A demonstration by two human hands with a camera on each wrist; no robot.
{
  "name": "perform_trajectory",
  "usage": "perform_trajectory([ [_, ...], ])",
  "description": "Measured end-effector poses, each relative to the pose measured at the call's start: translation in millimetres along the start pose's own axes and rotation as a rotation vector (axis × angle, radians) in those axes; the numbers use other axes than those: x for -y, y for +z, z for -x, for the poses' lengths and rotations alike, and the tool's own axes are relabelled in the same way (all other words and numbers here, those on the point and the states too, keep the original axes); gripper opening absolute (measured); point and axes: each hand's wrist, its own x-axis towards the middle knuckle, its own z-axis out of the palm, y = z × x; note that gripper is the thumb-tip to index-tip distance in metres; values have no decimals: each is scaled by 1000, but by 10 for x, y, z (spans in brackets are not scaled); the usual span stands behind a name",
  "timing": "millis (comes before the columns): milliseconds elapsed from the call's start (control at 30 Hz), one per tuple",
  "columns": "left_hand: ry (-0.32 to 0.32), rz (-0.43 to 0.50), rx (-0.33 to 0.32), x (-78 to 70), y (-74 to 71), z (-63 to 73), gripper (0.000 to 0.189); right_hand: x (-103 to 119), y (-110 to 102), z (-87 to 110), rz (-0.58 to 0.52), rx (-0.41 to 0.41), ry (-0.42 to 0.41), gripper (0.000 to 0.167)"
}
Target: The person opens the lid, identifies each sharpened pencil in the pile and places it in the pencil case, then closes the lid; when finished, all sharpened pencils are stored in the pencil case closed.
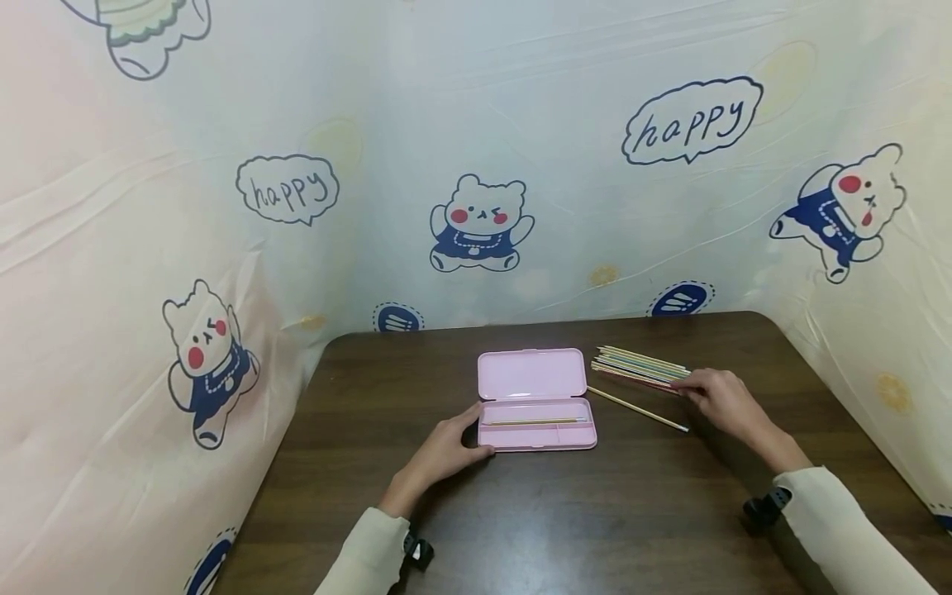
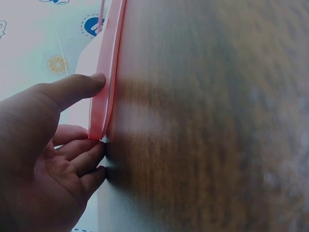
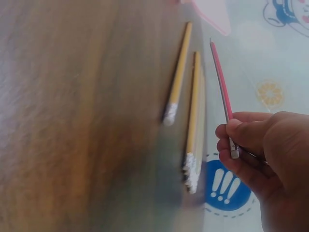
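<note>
A pink pencil case [image 1: 513, 438] lies with its lid up on the brown table, and a yellow pencil [image 1: 531, 422] rests in its back compartment. My left hand [image 1: 445, 446] holds the case at its left front corner, thumb on the front wall and fingers along the left end. Between thumb and fingertips my right hand [image 1: 721, 401] pinches a red-and-dark pencil [image 3: 222, 82] near its silver end, tip pointing away. In the head view this hand is at the near end of a bundle of pencils [image 1: 640, 360]. One yellow pencil [image 1: 635, 408] lies apart, between bundle and case.
The dark wooden table [image 1: 535, 521] ends at the back against a pale curtain [image 1: 565, 207] printed with bears, which also hangs along both sides. Each wrist wears a small black camera [image 1: 766, 506].
</note>
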Motion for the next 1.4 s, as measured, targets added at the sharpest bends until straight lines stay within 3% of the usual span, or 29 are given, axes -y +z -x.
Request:
perform_trajectory([
  [433, -6, -4, 0, -18, -15, 5, 86, 280, -195, -212, 7, -108, -93, 27],
  [900, -13, 1, 14, -17, -25, -8, 86, 625, -308, -459, -38, 7, -35, 31],
  [1400, -7, -11, 12, 0, -10, -22, 86, 963, -242, -669, -107, -62, -221, 34],
])
